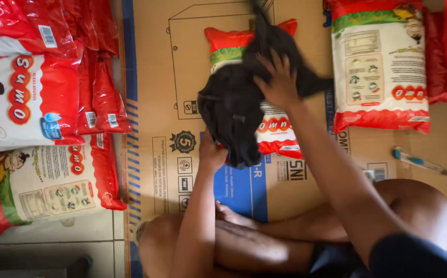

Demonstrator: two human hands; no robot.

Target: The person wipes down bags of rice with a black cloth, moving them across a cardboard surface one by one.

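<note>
I see my left hand (211,154) pinching the black bag's (234,110) lower edge, my right hand (280,82) pressing flat on top; the rice sack (275,128) is roughly half covered.

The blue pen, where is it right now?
Head view, right side: the blue pen lies on the flattened cardboard, just below the red-and-white sack, above the person's knee.

Stacked red-and-white plastic sacks (33,103) are lying at my left on the tiled floor (79,231). A blue-and-white pen (419,161) is resting on the flattened brown cardboard (156,62), near another upright sack (380,64).
</note>
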